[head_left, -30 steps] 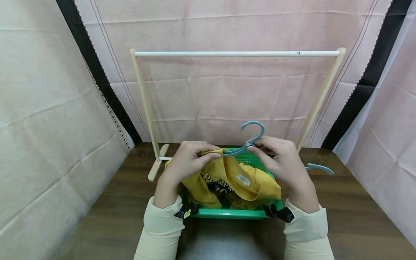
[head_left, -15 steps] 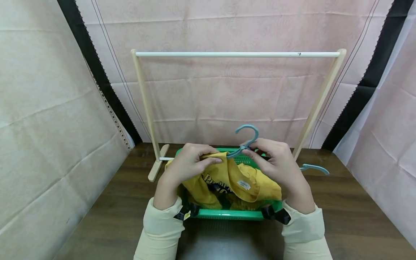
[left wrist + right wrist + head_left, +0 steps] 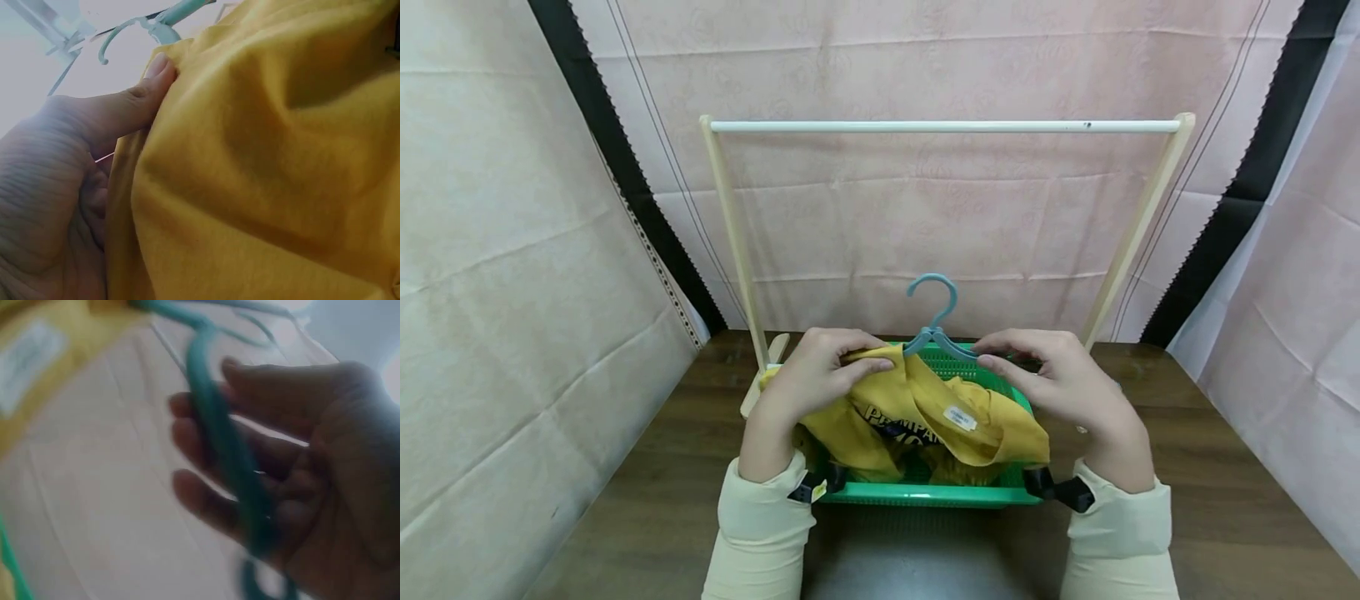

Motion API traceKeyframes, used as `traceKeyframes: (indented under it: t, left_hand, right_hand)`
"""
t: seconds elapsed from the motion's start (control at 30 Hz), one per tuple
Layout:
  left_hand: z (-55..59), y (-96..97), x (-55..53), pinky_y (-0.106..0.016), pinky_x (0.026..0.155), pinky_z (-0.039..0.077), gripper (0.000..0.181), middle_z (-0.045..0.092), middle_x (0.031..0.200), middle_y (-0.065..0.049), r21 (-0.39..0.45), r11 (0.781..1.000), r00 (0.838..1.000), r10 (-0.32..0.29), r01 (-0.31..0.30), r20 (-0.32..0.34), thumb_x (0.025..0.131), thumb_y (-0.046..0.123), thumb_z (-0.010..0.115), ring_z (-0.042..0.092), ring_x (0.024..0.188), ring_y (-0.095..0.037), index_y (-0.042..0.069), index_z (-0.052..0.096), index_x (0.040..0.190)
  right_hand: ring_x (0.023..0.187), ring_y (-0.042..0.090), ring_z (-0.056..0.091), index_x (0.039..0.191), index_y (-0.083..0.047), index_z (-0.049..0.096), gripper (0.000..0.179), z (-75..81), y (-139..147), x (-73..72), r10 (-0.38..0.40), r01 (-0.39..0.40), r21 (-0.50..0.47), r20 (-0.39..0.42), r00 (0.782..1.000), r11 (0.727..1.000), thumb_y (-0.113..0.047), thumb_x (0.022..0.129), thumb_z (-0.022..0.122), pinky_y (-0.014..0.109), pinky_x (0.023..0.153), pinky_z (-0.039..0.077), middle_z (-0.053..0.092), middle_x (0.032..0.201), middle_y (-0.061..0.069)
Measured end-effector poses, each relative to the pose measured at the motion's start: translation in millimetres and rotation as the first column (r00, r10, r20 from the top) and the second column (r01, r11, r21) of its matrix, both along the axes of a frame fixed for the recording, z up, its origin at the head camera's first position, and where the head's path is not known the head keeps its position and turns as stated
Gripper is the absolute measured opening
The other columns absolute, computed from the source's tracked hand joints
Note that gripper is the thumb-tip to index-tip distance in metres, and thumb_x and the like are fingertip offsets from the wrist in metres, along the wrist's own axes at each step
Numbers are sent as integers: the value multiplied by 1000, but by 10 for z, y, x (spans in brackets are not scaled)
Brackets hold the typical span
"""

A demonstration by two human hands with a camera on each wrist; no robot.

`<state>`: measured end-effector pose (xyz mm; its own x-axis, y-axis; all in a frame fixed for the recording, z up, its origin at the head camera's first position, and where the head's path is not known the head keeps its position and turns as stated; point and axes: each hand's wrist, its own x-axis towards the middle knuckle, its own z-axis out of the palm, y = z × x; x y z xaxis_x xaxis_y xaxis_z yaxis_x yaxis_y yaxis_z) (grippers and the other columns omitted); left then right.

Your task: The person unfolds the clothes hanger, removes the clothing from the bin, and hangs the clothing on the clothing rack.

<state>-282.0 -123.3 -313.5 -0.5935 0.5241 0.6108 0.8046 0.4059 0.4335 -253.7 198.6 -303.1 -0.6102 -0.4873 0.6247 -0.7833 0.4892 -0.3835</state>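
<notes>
A light blue clothes hanger (image 3: 938,335) has its hook pointing up between my hands in the head view. Its left arm runs into the neck of a yellow shirt (image 3: 887,408), which bears dark lettering and a white label. My left hand (image 3: 820,375) pinches the shirt at the collar, thumb on the near side; the hanger's left end is hidden in the cloth. My right hand (image 3: 1052,371) holds the hanger's right arm, and in the right wrist view that bare arm (image 3: 215,419) crosses in front of the fingers. Much of the shirt lies bunched in a green basket (image 3: 925,494).
Behind the basket stands a rack with a white top bar (image 3: 940,127) and pale wooden uprights (image 3: 1138,233). The rack's left foot (image 3: 752,392) rests on the brown wooden table (image 3: 647,492). Pale cloth walls (image 3: 880,225) surround the table.
The hanger has moved left, deeper into the shirt's neck, and its hook stands more centrally between the hands. My right hand has shifted from beside the hook outward along the right arm.
</notes>
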Motion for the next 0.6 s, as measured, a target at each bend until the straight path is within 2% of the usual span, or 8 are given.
traceKeyframes:
  t: [0.13, 0.23, 0.47, 0.6]
  left_hand:
    - [3, -70, -12, -27, 68, 54, 11, 74, 95, 12, 18, 999, 999, 28, -27, -21, 92, 23, 76, 66, 79, -3, 19, 79, 101]
    - [10, -83, -12, -27, 68, 54, 11, 74, 95, 12, 24, 999, 999, 31, -30, -30, 92, 23, 76, 66, 79, -3, 19, 79, 101]
    - [18, -59, 0, -27, 65, 52, 9, 74, 92, 12, 29, 999, 999, 27, -26, -40, 93, 25, 75, 63, 75, -4, 19, 79, 98]
    - [26, -36, 17, -26, 63, 51, 8, 73, 91, 12, 41, 999, 999, 17, -15, -37, 93, 24, 75, 61, 71, -4, 19, 78, 97]
  right_hand:
    - [75, 7, 62, 106, -24, 76, 15, 2, 160, 26, -52, 52, -2, 70, 996, 999, -14, 95, 73, 24, 61, 50, 72, 94, -12]
    - [71, 9, 62, 105, -24, 76, 16, 10, 221, 50, -72, 73, -14, 83, 994, 997, -12, 93, 74, 22, 59, 49, 72, 90, -12]
    - [69, 4, 61, 100, -19, 78, 12, 27, 222, 36, -56, 55, -19, -48, 997, 998, -10, 92, 75, 19, 57, 48, 74, 89, -2]
    - [69, 3, 61, 98, -19, 78, 17, 19, 202, 19, -61, 59, -25, -84, 995, 998, -5, 89, 77, 19, 58, 49, 74, 89, -7]
